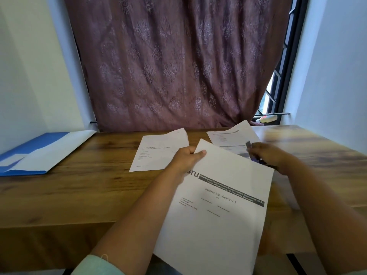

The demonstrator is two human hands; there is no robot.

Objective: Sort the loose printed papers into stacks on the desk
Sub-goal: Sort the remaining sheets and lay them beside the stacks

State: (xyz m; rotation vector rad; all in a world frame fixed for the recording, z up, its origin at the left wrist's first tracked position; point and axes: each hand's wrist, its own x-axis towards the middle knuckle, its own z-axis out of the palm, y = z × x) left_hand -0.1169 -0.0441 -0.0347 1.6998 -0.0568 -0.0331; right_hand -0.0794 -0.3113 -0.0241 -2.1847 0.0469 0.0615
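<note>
My left hand [187, 158] pinches the top left corner of a printed sheet [218, 211] headed "Internship - Review 1", held tilted above the wooden desk [79, 185]. My right hand [270, 155] is blurred at the sheet's upper right edge, its fingers curled round a small dark object [251, 151] that I cannot identify. A stack of printed papers [158, 151] lies flat at the desk's middle, just beyond my left hand. A second stack [232, 135] lies to its right, partly under the held sheet and my right hand.
An open blue and white folder [39, 153] lies at the desk's far left. A maroon curtain [174, 66] hangs behind the desk, with a barred window [278, 76] at right. A small bottle [267, 119] lies on the sill. White walls stand on both sides.
</note>
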